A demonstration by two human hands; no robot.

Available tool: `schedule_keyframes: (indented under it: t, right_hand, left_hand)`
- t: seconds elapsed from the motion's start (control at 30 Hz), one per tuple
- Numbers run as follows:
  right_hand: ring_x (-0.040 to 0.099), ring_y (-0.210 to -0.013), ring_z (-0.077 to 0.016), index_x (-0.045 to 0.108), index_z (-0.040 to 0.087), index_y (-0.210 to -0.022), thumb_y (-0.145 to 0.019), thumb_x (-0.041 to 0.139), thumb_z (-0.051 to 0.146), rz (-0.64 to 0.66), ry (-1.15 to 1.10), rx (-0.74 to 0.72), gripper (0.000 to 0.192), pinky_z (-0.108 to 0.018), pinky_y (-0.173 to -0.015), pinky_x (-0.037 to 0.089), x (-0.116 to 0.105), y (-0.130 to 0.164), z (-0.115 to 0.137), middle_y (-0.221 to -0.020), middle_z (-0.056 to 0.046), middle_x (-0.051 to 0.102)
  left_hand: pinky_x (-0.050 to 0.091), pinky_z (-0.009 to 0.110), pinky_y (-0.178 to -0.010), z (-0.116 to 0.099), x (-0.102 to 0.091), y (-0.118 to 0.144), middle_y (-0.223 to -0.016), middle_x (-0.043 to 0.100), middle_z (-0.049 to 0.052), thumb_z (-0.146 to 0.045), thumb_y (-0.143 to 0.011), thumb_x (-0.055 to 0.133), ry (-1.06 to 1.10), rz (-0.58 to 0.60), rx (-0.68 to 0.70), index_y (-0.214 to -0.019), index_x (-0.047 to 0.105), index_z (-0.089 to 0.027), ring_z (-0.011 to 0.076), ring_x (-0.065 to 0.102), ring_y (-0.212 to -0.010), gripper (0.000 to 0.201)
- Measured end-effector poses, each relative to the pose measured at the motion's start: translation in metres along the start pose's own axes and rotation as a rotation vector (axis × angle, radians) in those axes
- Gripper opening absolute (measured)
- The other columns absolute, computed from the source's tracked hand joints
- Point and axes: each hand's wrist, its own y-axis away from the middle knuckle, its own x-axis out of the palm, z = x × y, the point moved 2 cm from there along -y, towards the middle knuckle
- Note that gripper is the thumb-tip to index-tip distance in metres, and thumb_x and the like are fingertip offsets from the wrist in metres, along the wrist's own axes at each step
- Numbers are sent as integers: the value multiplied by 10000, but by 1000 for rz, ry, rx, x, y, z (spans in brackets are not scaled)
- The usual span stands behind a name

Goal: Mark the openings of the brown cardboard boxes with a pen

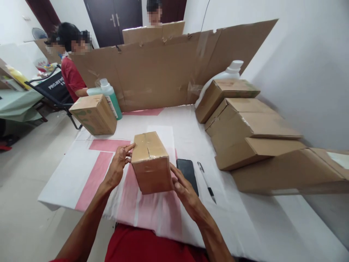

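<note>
1. As the head view showed it, a small taped carton [151, 162] stood on the white and pink table cover [68, 174], directly in front of the person and between both hands
2. Left hand [117, 168] lay against the carton's left upper edge with fingers [128, 148] extended and touching the top corner; it was pressing rather than clenched, apparently to steady the box from that side
3. Right hand [185, 189] rested open against the carton's lower right face, fingers straight along the cardboard; no closed grasp was visible, so the box looked braced between two flat hands
4. Tape ran over the carton's top seam and down the near face, and the flaps were closed
5. Just right of the carton lay a black phone [187, 174], and beside that a pen [206, 182], both apart from the hands yet within reach
6. Further right, flattened cartons [245, 131] were stacked against the wall, with a white jug [230, 72] behind them
7. To the left rear stood a second closed carton [94, 113] with a green bottle [110, 96] touching its back
8. An upright cardboard screen [163, 69] closed off the far table edge, evidently dividing this station from the other people [71, 72] beyond
</note>
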Motion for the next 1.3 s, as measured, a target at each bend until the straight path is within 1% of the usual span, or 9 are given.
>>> schedule_keyframes:
  t: [0.1, 0.2, 0.27, 0.37, 0.53, 0.7, 0.83, 1.07, 1.3]
  right_hand:
    - [678, -1159, -299, 530, 260, -1519, -831, 731, 673, 21, 91, -7, 827, -430, -999, 549, 4, 7, 20, -1502, -142, 578]
    - [727, -830, -231, 602, 167, -1422, -883, 689, 639, -65, 130, 16, 722, -356, -780, 597, 7, 8, 34, -1118, -127, 757]
    - [711, -701, -203, 662, 140, -1315, -915, 636, 650, -81, 145, 9, 649, -323, -678, 585, 9, 8, 41, -932, -93, 762]
    - [711, -629, -199, 695, 139, -1203, -923, 614, 660, -78, 168, -5, 596, -303, -606, 571, 12, 8, 49, -777, -54, 735]
    - [664, -517, -175, 688, 168, -1039, -947, 571, 672, -79, 178, -39, 525, -269, -523, 525, 21, 6, 56, -594, -8, 681]
    - [546, -394, -133, 612, 199, -652, -979, 457, 719, -134, 211, -24, 634, -249, -434, 409, 15, -18, 47, -496, -33, 648]
    - [422, -346, -119, 569, 205, -490, -985, 354, 757, -133, 212, 21, 772, -266, -406, 301, 3, -50, 36, -368, -27, 512]
    - [319, -362, -97, 503, 219, -573, -937, 369, 799, 94, 204, 221, 698, -248, -423, 194, 2, -87, -4, -381, 53, 414]
    - [433, -547, -141, 601, 202, -700, -896, 460, 806, -100, 304, 138, 651, -258, -520, 311, 1, -72, -31, -560, 33, 510]
  left_hand:
    - [559, 376, -936, -12, 2, 0, -1421, 467, 150, -748, -993, 338, -59, 9, 78, -1398, 639, -206, 249, 566, -1178, 740]
    - [567, 340, -821, -17, 6, 0, -1406, 452, 155, -717, -1013, 315, -100, 37, 138, -1422, 616, -214, 235, 578, -1108, 715]
    - [553, 328, -781, -18, 10, 0, -1402, 477, 154, -679, -1031, 319, -152, 69, 168, -1459, 577, -222, 229, 583, -1072, 677]
    - [525, 361, -889, -18, 13, 0, -1376, 546, 129, -634, -1031, 396, -257, 66, 189, -1460, 557, -230, 237, 582, -1104, 612]
    - [482, 368, -949, -19, 10, -3, -1241, 630, 107, -618, -1013, 445, -319, 5, 161, -1294, 622, -187, 244, 593, -1117, 544]
    - [462, 318, -829, -20, 4, -7, -1076, 653, 75, -564, -1021, 477, -470, -70, 213, -1121, 669, -186, 214, 605, -963, 436]
    - [444, 284, -737, -19, -4, -7, -951, 668, 41, -499, -1015, 523, -576, -85, 238, -1075, 699, -184, 170, 581, -789, 366]
    - [379, 233, -604, -7, -12, 15, -666, 515, -66, -518, -989, 549, -556, 87, 19, -1406, 607, -232, 124, 469, -587, 509]
    - [396, 241, -606, 23, -11, 26, -695, 534, -40, -575, -947, 593, -513, 125, -115, -1222, 718, -212, 134, 496, -636, 473]
